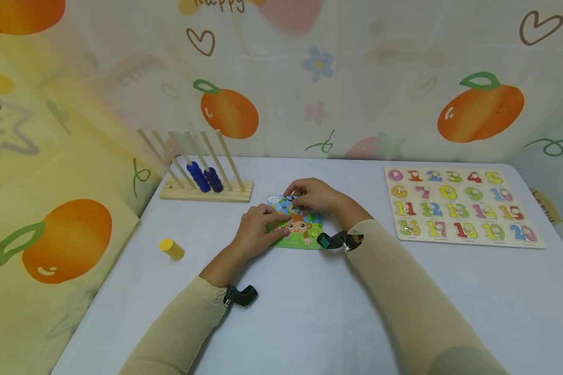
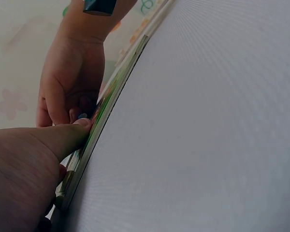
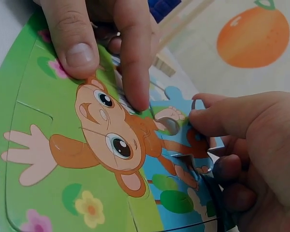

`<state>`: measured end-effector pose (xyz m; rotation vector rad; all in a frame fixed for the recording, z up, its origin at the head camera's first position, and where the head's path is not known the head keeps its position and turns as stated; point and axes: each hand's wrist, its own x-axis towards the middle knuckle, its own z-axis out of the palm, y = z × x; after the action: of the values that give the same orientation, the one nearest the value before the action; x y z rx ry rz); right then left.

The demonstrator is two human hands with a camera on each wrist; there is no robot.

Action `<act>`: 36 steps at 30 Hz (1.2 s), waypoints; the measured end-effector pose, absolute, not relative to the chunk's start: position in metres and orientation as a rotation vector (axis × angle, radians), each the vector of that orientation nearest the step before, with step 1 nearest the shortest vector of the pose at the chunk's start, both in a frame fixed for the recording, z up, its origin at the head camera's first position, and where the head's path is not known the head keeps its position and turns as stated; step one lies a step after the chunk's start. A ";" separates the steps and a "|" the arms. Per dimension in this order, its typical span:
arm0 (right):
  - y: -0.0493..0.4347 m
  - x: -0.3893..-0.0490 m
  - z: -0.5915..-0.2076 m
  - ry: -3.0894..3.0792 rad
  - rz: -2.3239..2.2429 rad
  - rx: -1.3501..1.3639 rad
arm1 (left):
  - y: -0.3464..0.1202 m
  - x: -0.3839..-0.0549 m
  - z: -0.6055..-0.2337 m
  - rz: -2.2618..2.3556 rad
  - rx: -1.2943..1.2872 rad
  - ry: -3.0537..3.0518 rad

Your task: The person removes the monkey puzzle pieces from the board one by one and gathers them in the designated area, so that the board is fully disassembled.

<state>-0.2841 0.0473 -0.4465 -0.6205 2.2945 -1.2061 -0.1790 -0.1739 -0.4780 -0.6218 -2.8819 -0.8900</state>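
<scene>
A square monkey jigsaw puzzle (image 1: 297, 229) lies on the table, green with a brown monkey and a blue top. At its far edge my right hand (image 1: 313, 194) pinches a blue puzzle piece (image 3: 197, 140) showing part of a brown tail. That piece sits tilted, its edges raised from its neighbours in the right wrist view. My left hand (image 1: 258, 229) rests at the puzzle's left side. Its thumb and extended index finger touch the picture near the monkey's head (image 3: 111, 125). In the left wrist view the left thumb (image 2: 70, 135) lies along the puzzle's top surface.
A wooden peg stand (image 1: 206, 192) with blue and dark purple beads stands at the back left. A yellow cylinder (image 1: 171, 249) lies left of my left forearm. A wooden number board (image 1: 466, 208) is at the right. Behind the white table (image 1: 291, 317) hangs a fruit-printed cloth (image 1: 375, 67).
</scene>
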 end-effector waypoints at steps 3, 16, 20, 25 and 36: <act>0.050 -0.284 -0.445 2.276 -1.235 -0.607 | -0.172 -0.179 -0.478 -0.893 -0.624 -2.889; 0.067 -0.284 -0.430 2.275 -1.290 -0.642 | -0.170 -0.179 -0.479 -0.867 -0.618 -2.888; 0.078 -0.287 -0.426 2.290 -1.272 -0.611 | -0.172 -0.178 -0.478 -0.865 -0.607 -2.888; 0.093 -0.289 -0.424 2.303 -1.255 -0.570 | -0.173 -0.178 -0.478 -0.884 -0.589 -2.896; 0.133 -0.285 -0.430 2.325 -1.272 -0.538 | -0.173 -0.179 -0.479 -0.901 -0.592 -2.901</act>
<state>-0.2853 0.1327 -0.4297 -0.5379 2.3251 -1.2719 -0.1787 -0.1729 -0.4787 -0.5923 -2.9008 -0.9006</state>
